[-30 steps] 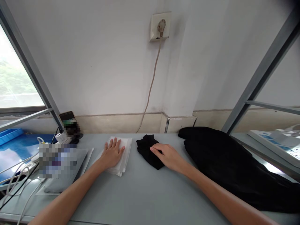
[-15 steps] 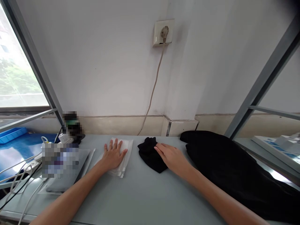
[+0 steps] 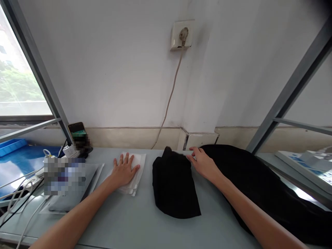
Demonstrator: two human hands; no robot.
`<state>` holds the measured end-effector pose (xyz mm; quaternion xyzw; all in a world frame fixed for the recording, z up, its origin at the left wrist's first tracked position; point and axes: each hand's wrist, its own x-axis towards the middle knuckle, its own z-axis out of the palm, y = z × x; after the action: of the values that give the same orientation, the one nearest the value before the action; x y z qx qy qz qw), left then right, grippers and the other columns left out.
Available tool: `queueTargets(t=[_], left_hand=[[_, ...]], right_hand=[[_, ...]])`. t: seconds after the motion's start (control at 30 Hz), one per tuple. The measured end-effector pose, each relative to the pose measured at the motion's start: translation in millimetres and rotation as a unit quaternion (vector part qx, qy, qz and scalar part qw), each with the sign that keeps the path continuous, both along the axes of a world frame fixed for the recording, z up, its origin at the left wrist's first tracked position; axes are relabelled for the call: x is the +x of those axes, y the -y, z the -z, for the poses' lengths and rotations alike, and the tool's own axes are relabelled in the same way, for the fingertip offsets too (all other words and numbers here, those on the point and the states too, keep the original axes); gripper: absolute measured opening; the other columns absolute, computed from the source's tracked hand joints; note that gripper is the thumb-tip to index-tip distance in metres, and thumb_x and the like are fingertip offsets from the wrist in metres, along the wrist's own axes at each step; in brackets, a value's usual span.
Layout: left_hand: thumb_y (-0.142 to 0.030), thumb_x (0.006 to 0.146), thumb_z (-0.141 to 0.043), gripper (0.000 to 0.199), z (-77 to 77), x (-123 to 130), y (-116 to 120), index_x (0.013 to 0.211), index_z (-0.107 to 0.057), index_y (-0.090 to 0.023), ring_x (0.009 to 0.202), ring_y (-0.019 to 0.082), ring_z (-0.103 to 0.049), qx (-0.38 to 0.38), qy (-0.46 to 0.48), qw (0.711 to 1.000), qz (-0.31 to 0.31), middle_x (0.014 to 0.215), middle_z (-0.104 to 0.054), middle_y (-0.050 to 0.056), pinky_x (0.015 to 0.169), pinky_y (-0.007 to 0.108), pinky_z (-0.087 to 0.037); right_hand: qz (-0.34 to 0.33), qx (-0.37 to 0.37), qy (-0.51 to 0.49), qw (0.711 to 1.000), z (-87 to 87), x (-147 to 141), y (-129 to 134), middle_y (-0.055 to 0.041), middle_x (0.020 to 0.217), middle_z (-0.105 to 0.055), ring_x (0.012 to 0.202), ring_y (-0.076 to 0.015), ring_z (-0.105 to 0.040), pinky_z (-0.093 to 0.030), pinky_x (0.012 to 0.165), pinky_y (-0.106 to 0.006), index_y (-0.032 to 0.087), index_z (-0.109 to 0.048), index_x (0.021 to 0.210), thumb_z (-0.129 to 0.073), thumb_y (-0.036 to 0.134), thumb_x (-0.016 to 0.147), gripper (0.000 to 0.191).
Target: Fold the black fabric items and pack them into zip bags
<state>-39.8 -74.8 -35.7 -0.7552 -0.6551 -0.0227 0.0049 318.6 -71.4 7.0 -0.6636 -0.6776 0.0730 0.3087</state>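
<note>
My left hand [image 3: 123, 172] lies flat, fingers spread, on a small stack of clear plastic bags [image 3: 137, 173]. A black cloth piece [image 3: 175, 188] lies spread on the grey table [image 3: 145, 221] in the middle, its lower edge rounded and its top bunched to a point. Just right of that cloth's upper corner is my right hand [image 3: 201, 160], thumb and fingers apart and nothing visible between them. Behind and beneath the right forearm a large heap of black fabric [image 3: 249, 176] covers the table's right side.
At the left are a bagged grey item [image 3: 70, 199], a phone [image 3: 77, 131], white cables and a power strip [image 3: 33, 181], and a blue tray [image 3: 11, 147]. Slanted metal posts [image 3: 285, 90] frame both sides. A cord [image 3: 171, 93] hangs from the wall socket [image 3: 182, 35].
The small black cloth has opened out into a larger piece reaching nearer me. My right hand has let go of it and moved right. My left hand stays on the bags.
</note>
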Motion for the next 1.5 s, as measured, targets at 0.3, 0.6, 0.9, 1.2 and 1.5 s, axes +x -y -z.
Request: queueTargets(t=[0.3, 0.6, 0.9, 1.2, 1.5], left_hand=[[-0.034, 0.108, -0.039, 0.049, -8.0, 10.6, 4.9, 0.153, -0.045, -0.016, 0.155, 0.04, -0.031, 0.124, 0.029, 0.989, 0.073, 0.163, -0.042, 0.019, 0.122, 0.071, -0.017], [-0.012, 0.105, -0.031, 0.047, -25.2, 23.1, 20.1, 0.148, -0.044, -0.026, 0.143, 0.023, -0.048, 0.14, 0.183, 0.939, 0.256, 0.152, -0.054, 0.009, 0.129, 0.062, -0.017], [0.0, 0.082, -0.054, 0.067, -38.0, 23.8, 33.2, 0.14, -0.061, -0.032, 0.159, 0.032, -0.02, -0.002, 0.248, 0.892, 0.378, 0.169, -0.034, 0.002, 0.125, 0.053, -0.035], [-0.023, 0.095, -0.051, 0.018, -53.2, 42.4, 44.6, 0.099, -0.068, -0.02, 0.085, 0.019, -0.066, -0.054, 0.417, 0.873, 0.247, 0.095, -0.073, 0.001, 0.074, 0.027, -0.052], [-0.017, 0.084, -0.067, 0.058, -51.1, 37.3, 43.2, 0.139, -0.052, -0.027, 0.108, 0.023, -0.065, -0.144, 0.488, 0.818, 0.268, 0.118, -0.069, 0.005, 0.087, 0.031, -0.052]], right_hand=[[-0.274, -0.173, 0.015, 0.946, -12.7, -52.0, 51.7, -0.0011, 0.082, -0.069, 0.073, -0.0224, -0.063, -0.043, 0.066, -0.032, 0.026, -0.06, 0.099, -0.054, 0.065, 0.097, 0.04], [-0.387, -0.129, 0.002, 0.913, -15.1, -67.5, 77.8, -0.0017, 0.099, -0.064, 0.087, -0.0204, -0.055, -0.043, 0.08, -0.034, 0.025, -0.056, 0.094, -0.049, 0.025, 0.101, 0.01], [-0.419, -0.244, -0.264, 0.834, -23.6, -44.6, 50.3, 0.0037, 0.077, -0.048, 0.073, -0.0152, -0.045, -0.037, 0.068, -0.028, 0.023, -0.05, 0.083, -0.061, 0.037, 0.094, 0.02], [-0.259, -0.061, -0.124, 0.956, -15.9, -52.7, 54.7, -0.0072, 0.122, -0.065, 0.111, -0.0265, -0.06, -0.048, 0.097, -0.04, 0.028, -0.058, 0.124, -0.062, 0.055, 0.095, 0.04], [-0.3, -0.112, -0.116, 0.94, -28.1, -39.6, 48.2, -0.0019, 0.098, -0.068, 0.091, -0.0231, -0.063, -0.051, 0.081, -0.034, 0.025, -0.055, 0.099, -0.052, 0.041, 0.1, 0.016]])
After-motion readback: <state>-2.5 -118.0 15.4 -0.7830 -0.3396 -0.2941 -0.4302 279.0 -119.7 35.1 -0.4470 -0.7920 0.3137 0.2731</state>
